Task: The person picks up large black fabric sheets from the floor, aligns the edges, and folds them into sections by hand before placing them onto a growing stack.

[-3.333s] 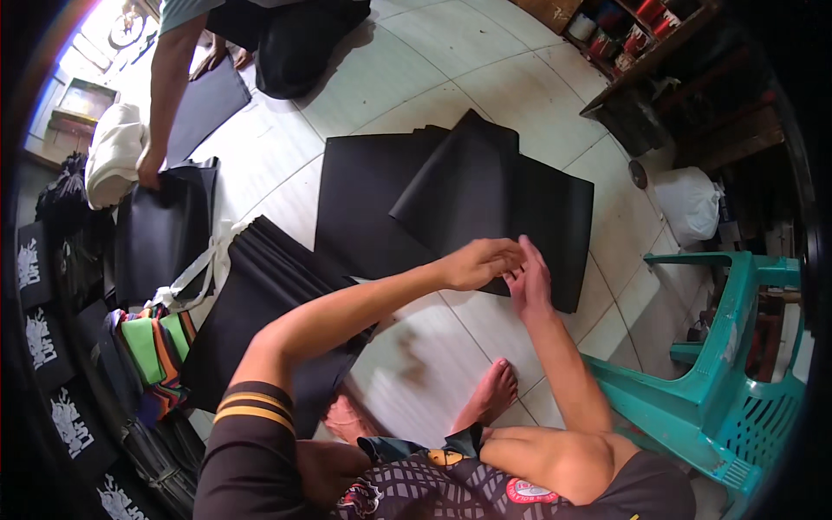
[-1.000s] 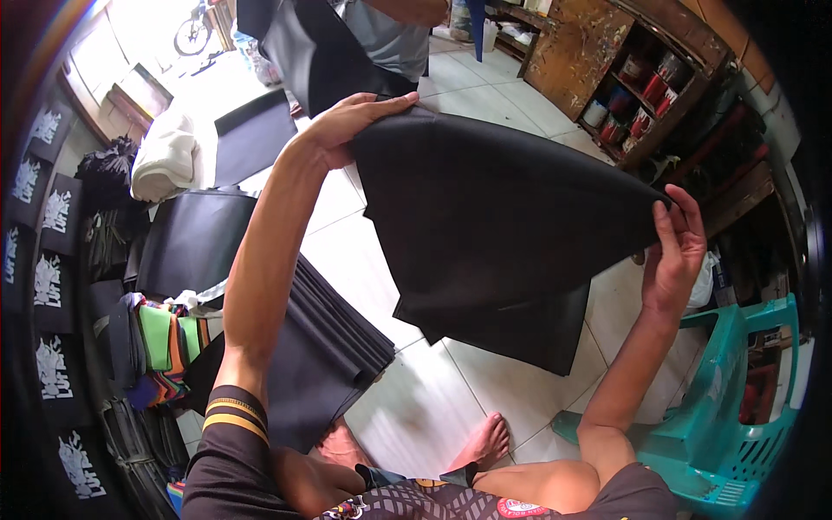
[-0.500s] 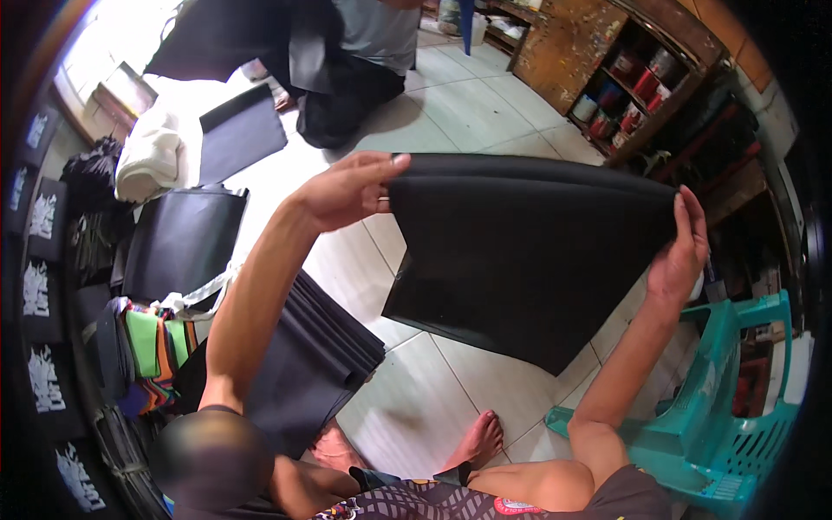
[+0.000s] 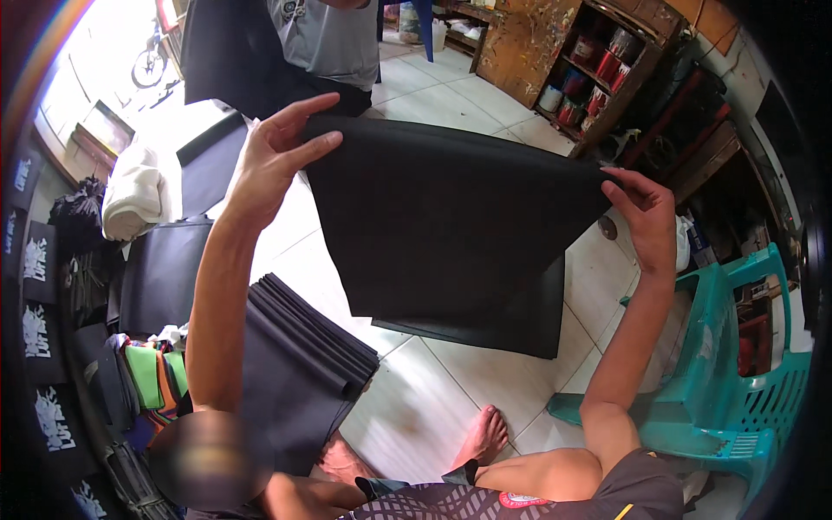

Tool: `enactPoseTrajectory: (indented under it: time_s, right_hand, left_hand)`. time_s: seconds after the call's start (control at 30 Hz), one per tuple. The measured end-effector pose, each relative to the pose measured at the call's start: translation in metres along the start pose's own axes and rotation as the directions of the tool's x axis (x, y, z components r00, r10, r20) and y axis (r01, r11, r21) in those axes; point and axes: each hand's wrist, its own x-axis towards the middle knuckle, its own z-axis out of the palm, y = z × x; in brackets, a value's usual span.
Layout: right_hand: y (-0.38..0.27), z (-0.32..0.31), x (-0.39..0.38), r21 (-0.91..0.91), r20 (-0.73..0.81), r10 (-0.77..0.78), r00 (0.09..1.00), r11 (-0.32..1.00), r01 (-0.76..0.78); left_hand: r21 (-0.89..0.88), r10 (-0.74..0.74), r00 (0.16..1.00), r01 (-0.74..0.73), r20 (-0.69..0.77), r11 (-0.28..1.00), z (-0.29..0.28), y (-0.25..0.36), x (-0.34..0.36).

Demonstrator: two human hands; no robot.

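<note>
A black fabric sheet (image 4: 442,217) hangs spread between my hands in front of me, a second layer showing below its lower right edge. My left hand (image 4: 276,165) holds its upper left corner, thumb and index finger on either side of the edge. At the upper right corner, my right hand (image 4: 646,212) pinches the fabric between thumb and fingers. Below my left forearm, a stack of folded black fabric sheets (image 4: 295,364) lies fanned on the tiles beside my foot.
A green plastic chair (image 4: 693,373) stands at the right. Beyond it, a wooden shelf (image 4: 589,78) holds paint cans. Another person (image 4: 334,48) works with black fabric at the far side. At left lie a white roll (image 4: 134,195), black sheets (image 4: 165,269) and coloured fabric pieces (image 4: 147,377).
Both hands have moved left and my left hand has risen, carrying the sheet along. The sheet has swung, and a second layer shows at its bottom. The other person's fabric has shifted.
</note>
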Motion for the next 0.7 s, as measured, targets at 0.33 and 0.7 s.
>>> enactPoseTrajectory:
  time_s: [0.33,0.7]
  right_hand:
    - [0.01,-0.029,-0.004,0.006,0.205,-0.126,0.971,0.992,0.127]
    - [0.042,-0.047,-0.007,0.096,0.218,-0.114,0.969,0.991,0.095]
  left_hand:
    - [0.603,0.332,0.931,-0.354,0.152,0.715,-0.007,-0.003,-0.021]
    - [0.493,0.254,0.951,-0.309,0.177,0.813,0.002,0.011,-0.033]
